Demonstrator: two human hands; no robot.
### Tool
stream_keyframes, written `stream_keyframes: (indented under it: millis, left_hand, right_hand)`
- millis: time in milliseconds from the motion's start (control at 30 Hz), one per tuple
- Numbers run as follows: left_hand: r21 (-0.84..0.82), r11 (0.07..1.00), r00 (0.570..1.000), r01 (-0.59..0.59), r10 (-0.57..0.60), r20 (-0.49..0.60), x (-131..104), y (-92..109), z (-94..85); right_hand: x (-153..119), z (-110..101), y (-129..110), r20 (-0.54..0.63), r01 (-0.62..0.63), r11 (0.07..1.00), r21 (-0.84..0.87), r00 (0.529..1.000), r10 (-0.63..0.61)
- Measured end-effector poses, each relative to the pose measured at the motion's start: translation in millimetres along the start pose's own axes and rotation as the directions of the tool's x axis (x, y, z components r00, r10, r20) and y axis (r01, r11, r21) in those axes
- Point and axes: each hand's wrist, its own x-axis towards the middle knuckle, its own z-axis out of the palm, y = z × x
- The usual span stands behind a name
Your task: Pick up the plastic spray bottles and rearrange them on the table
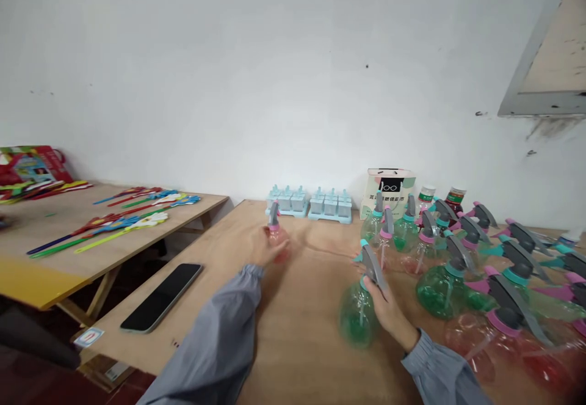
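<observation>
My left hand [265, 247] is wrapped around a pink spray bottle [278, 234] with a grey and pink trigger head, near the middle of the table. Farther right, my right hand [387, 310] grips a green spray bottle [357, 316] by its grey and turquoise head. The green bottle is slightly blurred and tilted; whether its base touches the table I cannot tell. Beside my right hand, several more pink and green spray bottles [442, 289] crowd the table's right side.
Two light-blue ice-pop moulds [329, 206] and a printed paper bag [387, 194] stand against the wall. A black phone [162, 298] lies at the table's left edge. Across a gap, another table [137, 252] bears colourful flower-ended sticks [105, 228]. Two lidded jars [426, 194] stand behind the bottles.
</observation>
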Motion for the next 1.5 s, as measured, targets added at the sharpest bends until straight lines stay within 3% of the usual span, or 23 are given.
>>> stream_keyframes:
  millis: [167,333,600,733,1033,1167,1333,1500]
  left_hand:
    - [-0.237,0.96,0.986,-0.15,0.162,0.031,-79.2,14.2,9.1]
    - [-0.262,0.946,0.979,-0.19,0.202,0.018,-114.6,26.6,18.9]
    - [-0.291,0.94,0.984,-0.176,0.18,-0.011,-113.7,30.6,21.0]
    - [-0.3,0.94,0.986,-0.162,0.164,-0.018,-114.1,29.7,22.7]
    - [-0.347,0.919,0.982,-0.184,0.186,-0.029,-113.3,27.6,23.3]
    - [-0.325,0.928,0.983,-0.182,0.181,-0.035,-113.2,26.8,23.6]
    - [-0.296,0.935,0.98,-0.196,0.195,-0.031,-113.4,29.0,22.8]
    - [-0.272,0.943,0.981,-0.194,0.191,-0.038,-113.8,29.8,22.3]
  right_hand:
    - [12.6,-0.4,-11.1,-0.051,-0.07,0.983,0.171,0.996,0.08]
    - [21.9,-5.9,-8.1,-0.238,-0.05,0.982,0.183,0.967,0.094]
    - [20.1,-5.1,2.1,-0.23,-0.063,0.969,0.239,0.966,0.119]
    - [19.8,-7.3,7.1,-0.307,-0.032,0.981,0.19,0.947,0.09]
    - [11.5,-6.5,-0.7,-0.165,0.02,0.992,0.121,0.986,0.0]
    - [13.0,-14.6,3.7,-0.231,0.027,0.997,0.077,0.973,-0.009]
    - [12.3,-14.8,10.1,-0.201,-0.044,0.989,0.143,0.977,0.073]
    - [11.7,-12.0,2.3,-0.292,-0.017,0.994,0.105,0.955,0.047]
